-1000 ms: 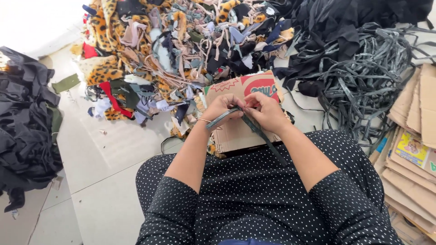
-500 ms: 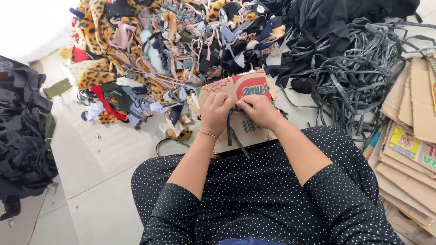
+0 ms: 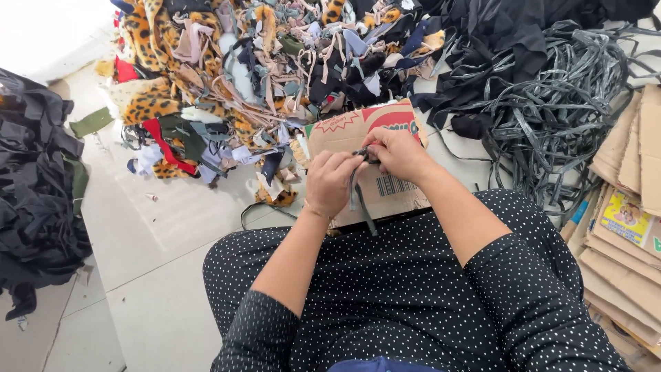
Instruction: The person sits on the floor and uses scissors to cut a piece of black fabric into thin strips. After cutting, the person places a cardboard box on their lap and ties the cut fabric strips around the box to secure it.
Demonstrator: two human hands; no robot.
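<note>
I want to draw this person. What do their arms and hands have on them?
Both arms wear dark sleeves with tiny white dots, pushed up near the elbows. The forearms are bare. The left hand and right hand wear no gloves; no rings or watch are visible.

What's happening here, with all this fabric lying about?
A person sitting on the floor pinches a thin dark grey strip between the left hand and right hand, over a flat piece of brown cardboard. Ahead lies a heap of mixed fabric scraps; a tangle of grey strips lies to the right.
</note>
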